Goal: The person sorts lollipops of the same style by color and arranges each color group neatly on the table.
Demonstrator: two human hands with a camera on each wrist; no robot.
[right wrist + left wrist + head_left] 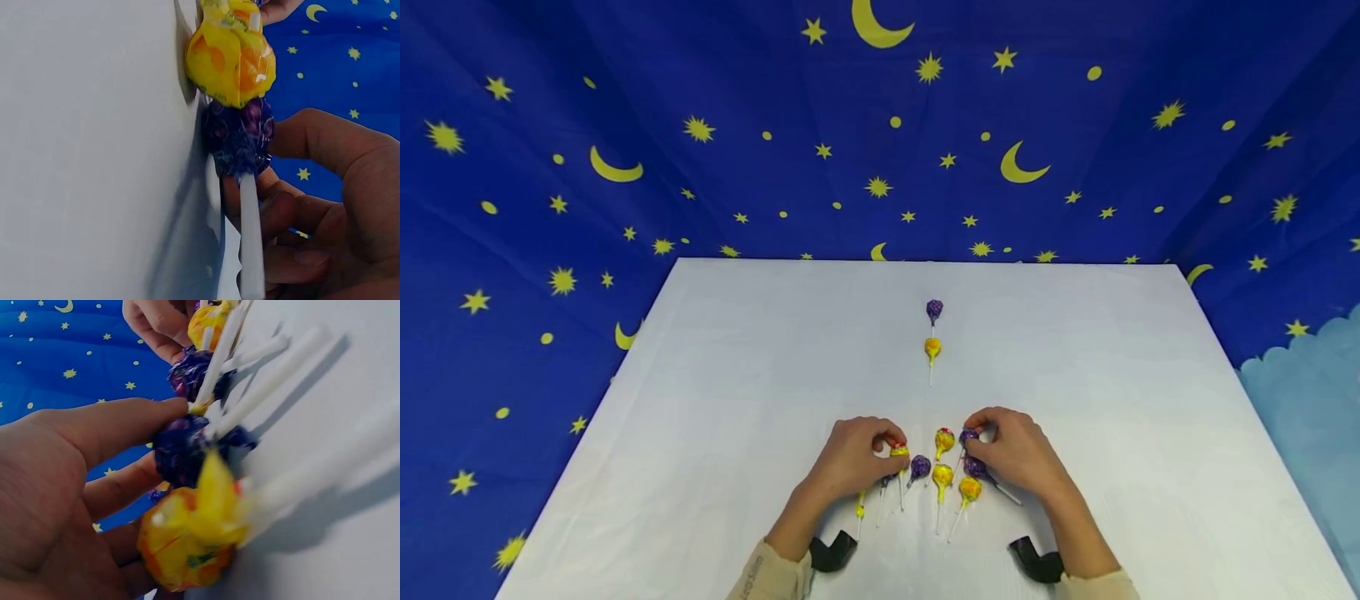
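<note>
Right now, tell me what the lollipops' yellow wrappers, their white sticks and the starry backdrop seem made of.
Yellow wrappers: likely thin plastic film, glossy, by bright glints and creases. White sticks: plastic or rolled paper, smooth and fairly matte, by soft, even shading. Starry backdrop: probably printed cloth, mostly matte, by its folds.

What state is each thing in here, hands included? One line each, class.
Left hand, pinching a yellow lollipop
Right hand, pinching a purple lollipop
Far purple lollipop, wrapped, lying on the white table
Far yellow lollipop, wrapped, lying there too
Other lollipops, wrapped, clustered near the hands
Starry backdrop, hanging behind the table
</note>
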